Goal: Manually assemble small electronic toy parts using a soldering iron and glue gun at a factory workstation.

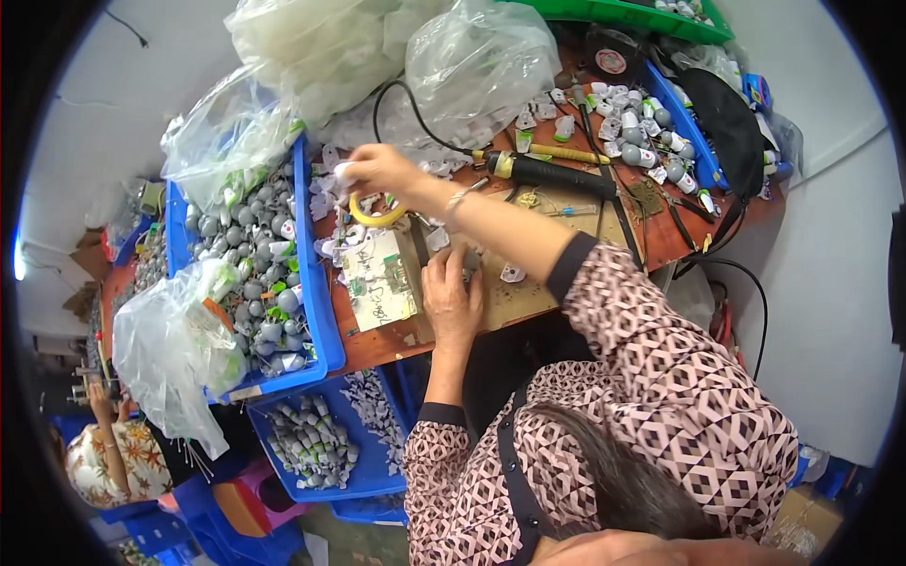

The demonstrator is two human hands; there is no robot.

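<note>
My right hand (385,174) reaches across to the left, fingers closed in a pinch on a small white plastic piece (343,172). Below that hand lies a roll of yellow tape (376,213). Low over the board at the table's front, my left hand (453,294) has its fingers curled around a small grey part (470,261), mostly hidden by them. Touching distance from its fingertips is a white plastic housing (437,239). Another small white housing (511,274) rests to its right. A handwritten card (379,283) with green pieces on it lies left of this hand.
A blue crate (323,316) of grey-and-white parts stands at left, plastic bags draped over it. A black-handled tool (552,175) with a cord lies beyond my right forearm. More housings (632,123) are heaped at back right. Lower left, blue trays (363,481) hold parts; another person (118,462) works there.
</note>
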